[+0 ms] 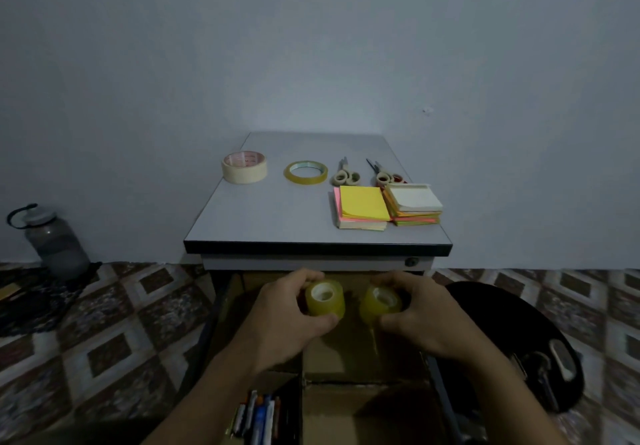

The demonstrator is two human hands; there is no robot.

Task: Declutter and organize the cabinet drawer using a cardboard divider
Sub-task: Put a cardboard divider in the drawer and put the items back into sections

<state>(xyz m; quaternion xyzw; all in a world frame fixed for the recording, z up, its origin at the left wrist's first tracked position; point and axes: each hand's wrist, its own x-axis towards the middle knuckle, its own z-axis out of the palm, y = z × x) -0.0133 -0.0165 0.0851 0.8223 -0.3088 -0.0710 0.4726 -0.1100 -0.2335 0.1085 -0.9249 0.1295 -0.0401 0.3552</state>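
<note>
Left hand (291, 309) and right hand (415, 313) each grip a yellow tape roll (325, 298) above the open drawer (363, 406); best lowered side by side into one divider (302, 368) compartment

Both bare forearms reach forward from the bottom edge of the view and converge toward the middle, wrists nearly straight. The left hand (294, 309) is curled with its back up, fingers wrapped over the top and thumb pressed underneath what it grips. The right hand (419, 313) mirrors it just beside, fingers arched over and thumb tucked below, the two hands close but apart.
</note>
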